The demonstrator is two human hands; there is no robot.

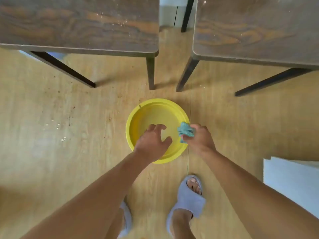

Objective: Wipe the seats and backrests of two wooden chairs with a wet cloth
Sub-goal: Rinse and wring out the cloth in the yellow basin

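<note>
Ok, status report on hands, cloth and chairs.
Right hand shut on cloth over yellow basin. Left hand open, empty. Both chair seats ahead, unobstructed.

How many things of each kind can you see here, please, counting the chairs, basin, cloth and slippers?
Wooden chairs: 2, the left chair and the right chair
Yellow basin: 1
Teal cloth, bunched in the right hand: 1
Light slippers: 2, one in full view, the other partly hidden behind the left arm
Total: 6
</note>
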